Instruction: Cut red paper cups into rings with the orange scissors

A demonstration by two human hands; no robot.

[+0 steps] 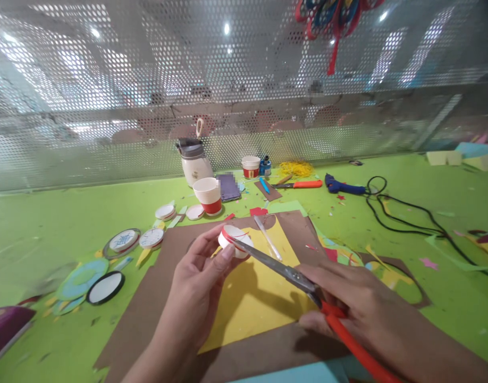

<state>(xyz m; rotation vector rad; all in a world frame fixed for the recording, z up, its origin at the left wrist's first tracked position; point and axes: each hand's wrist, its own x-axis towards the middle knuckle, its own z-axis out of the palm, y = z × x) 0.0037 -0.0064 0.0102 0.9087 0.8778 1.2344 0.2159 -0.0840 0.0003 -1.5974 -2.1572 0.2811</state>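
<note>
My left hand (200,276) is closed round a small white paper cup piece with a red rim (234,238), held above a yellow sheet (252,298). My right hand (359,303) grips red-handled scissors (284,271), whose blades reach up and left and touch the cup piece. Both hands hover over brown card (156,298) on the green table (48,223). A white stick (268,238) lies on the yellow sheet just beyond the blades.
A white and red paper cup (209,196), a flask (194,159), cut cup bottoms and paper rings (108,266) lie left and behind. Another pair of scissors (303,184), a blue glue gun (342,186) with black cable (407,218) lie to the right. A perforated metal wall (244,80) stands behind.
</note>
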